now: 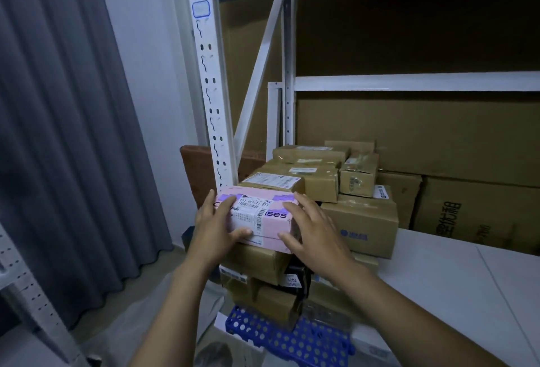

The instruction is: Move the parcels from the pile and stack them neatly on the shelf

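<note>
Fingers of our left hand [211, 227] and right hand [314, 230] clasp the pink parcel's [267, 214] two ends; its long axis spans between them, atop the stack beside the shelf upright [209, 80]

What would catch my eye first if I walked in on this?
The pink box in the middle, gripped by the left hand and right hand atop a stack of brown parcels by the white shelf. Below them sits a blue perforated crate.
</note>
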